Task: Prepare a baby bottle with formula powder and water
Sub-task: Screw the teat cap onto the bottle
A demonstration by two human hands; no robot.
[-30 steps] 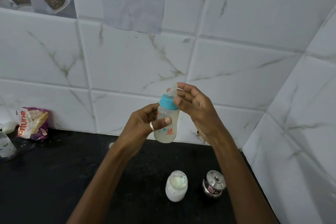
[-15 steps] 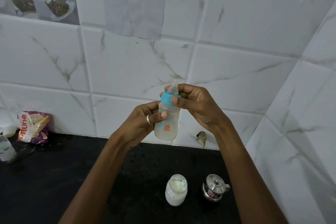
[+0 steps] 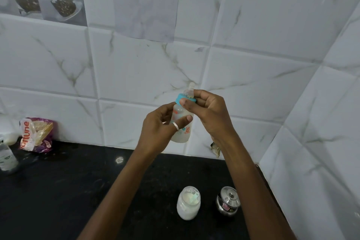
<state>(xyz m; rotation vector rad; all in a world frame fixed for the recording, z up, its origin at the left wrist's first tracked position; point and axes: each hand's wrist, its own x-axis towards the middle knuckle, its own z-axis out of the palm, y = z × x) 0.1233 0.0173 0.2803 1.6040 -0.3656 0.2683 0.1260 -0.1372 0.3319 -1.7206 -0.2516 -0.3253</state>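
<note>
A small clear baby bottle (image 3: 183,134) with cloudy liquid, a blue collar (image 3: 180,98) and a clear teat (image 3: 190,90) is held up in front of the tiled wall, tilted slightly right. My left hand (image 3: 161,128) grips the bottle's body, thumb across the front. My right hand (image 3: 206,113) pinches the blue collar with thumb and fingers. On the black counter (image 3: 58,191) below stand a plastic jar of white powder (image 3: 188,203) and a small steel lidded pot (image 3: 228,201).
A crumpled purple and white packet (image 3: 36,134) lies at the back left by the wall. A clear bottle (image 3: 6,157) stands at the far left edge. Tiled walls meet in a corner on the right. Printed sheets (image 3: 146,2) hang on the wall.
My right hand has closed from open fingers near the teat to a pinch on the blue collar. The bottle has tilted a little to the right.
</note>
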